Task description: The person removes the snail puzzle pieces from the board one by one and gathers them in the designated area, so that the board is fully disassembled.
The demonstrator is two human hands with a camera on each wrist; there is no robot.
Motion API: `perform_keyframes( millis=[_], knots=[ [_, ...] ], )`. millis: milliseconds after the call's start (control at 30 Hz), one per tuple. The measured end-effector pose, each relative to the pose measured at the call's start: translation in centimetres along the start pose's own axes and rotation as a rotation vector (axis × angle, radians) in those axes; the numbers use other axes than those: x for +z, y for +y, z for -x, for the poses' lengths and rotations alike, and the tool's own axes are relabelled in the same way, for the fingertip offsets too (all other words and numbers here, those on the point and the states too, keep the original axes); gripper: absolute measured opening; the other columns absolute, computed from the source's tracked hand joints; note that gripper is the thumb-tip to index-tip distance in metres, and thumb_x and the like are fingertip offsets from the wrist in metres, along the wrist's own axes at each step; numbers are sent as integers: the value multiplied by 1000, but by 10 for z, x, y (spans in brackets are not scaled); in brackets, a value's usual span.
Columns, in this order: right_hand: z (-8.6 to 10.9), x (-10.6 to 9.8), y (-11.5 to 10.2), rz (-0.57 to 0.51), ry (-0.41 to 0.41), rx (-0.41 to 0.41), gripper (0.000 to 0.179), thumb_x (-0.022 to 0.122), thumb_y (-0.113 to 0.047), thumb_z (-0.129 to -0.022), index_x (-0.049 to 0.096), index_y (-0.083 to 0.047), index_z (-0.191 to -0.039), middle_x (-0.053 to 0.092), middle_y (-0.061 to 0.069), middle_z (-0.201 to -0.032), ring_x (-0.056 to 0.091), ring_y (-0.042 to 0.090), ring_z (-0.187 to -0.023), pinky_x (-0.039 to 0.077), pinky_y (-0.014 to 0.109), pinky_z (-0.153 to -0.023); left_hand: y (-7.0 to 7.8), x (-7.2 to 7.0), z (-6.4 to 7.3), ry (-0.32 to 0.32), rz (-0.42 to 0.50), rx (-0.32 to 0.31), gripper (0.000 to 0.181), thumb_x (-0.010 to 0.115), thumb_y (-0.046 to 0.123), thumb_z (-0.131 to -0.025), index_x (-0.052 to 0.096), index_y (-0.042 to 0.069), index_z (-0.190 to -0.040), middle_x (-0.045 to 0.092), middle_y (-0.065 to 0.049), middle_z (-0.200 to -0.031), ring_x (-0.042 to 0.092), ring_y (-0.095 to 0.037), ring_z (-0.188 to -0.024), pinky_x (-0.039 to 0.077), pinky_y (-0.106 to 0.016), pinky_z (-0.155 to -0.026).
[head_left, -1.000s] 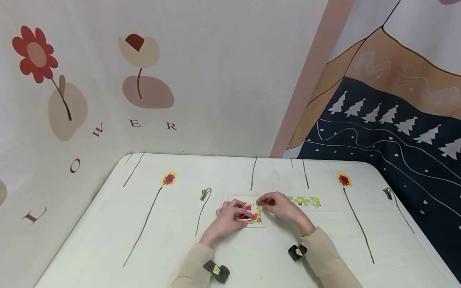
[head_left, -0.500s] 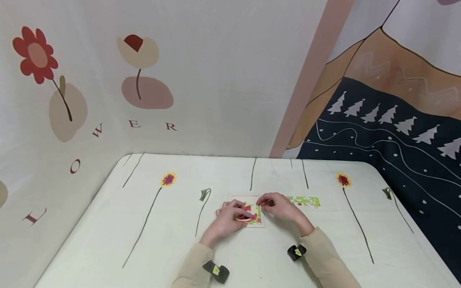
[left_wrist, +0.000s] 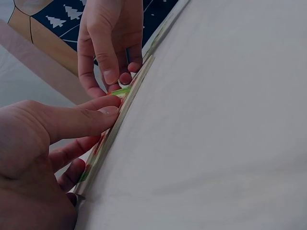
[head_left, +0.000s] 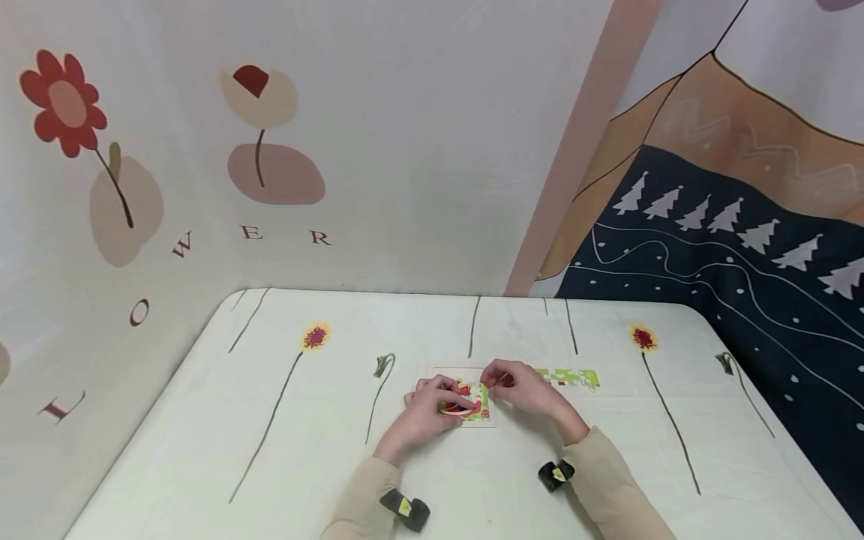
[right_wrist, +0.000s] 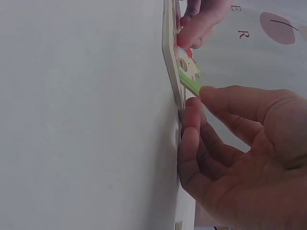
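At the near edge of the desk point(head_left: 189, 420) we see two beige sleeves point(head_left: 361, 495) of soft, creased cloth, each with a black wrist strap point(head_left: 556, 474). Beyond them, our left hand point(head_left: 432, 406) has no closed grip: its fingertips press on the face of the jigsaw board point(head_left: 452, 369), a thin, square-cornered, pale tray that looks wooden. Our right hand point(head_left: 523, 386) has a narrow grip, pinching a green-topped puzzle piece point(right_wrist: 190, 84) tilted at the board's right side. Over the last second almost nothing has changed; both hands have kept their places, which we read as a fine adjustment, the piece not yet lying flat. The picture on the board is red and green. To the right, loose puzzle pieces point(head_left: 570, 377) lie in a row, green and knobbly-edged. Farthest off hangs a smooth printed backdrop point(head_left: 405, 150) with flowers and pale trees.
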State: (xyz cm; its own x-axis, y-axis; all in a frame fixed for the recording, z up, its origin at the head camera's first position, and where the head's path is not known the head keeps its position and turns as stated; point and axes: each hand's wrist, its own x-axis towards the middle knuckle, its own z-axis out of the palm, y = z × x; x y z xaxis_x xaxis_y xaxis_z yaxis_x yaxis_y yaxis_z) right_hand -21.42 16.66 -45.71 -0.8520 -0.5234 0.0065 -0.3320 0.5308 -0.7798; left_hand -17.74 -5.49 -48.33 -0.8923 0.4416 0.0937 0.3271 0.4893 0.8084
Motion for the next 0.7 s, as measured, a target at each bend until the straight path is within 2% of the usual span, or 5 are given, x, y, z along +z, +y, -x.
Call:
perform_keyframes(
  millis=[300, 700],
  knots=[
    [-2, 3, -1, 15, 32, 22, 11, 62, 3, -87, 64, -6, -94, 60, -1, -84, 55, 14, -79, 45, 29, -74, 1, -1, 0, -7, -7, -14, 24, 76, 3, -78, 78, 15, -98, 52, 2, -109, 39, -27, -108, 21, -54, -86],
    [-2, 3, -4, 7, 51, 28, 13, 61, 5, -87, 64, -7, -90, 59, -3, -80, 54, 14, -77, 45, 28, -73, 0, -1, -2, -24, 2, -25, 26, 76, 2, -78, 78, 16, -99, 53, 3, -110, 38, -28, -110, 21, -55, -87]
  ],
)
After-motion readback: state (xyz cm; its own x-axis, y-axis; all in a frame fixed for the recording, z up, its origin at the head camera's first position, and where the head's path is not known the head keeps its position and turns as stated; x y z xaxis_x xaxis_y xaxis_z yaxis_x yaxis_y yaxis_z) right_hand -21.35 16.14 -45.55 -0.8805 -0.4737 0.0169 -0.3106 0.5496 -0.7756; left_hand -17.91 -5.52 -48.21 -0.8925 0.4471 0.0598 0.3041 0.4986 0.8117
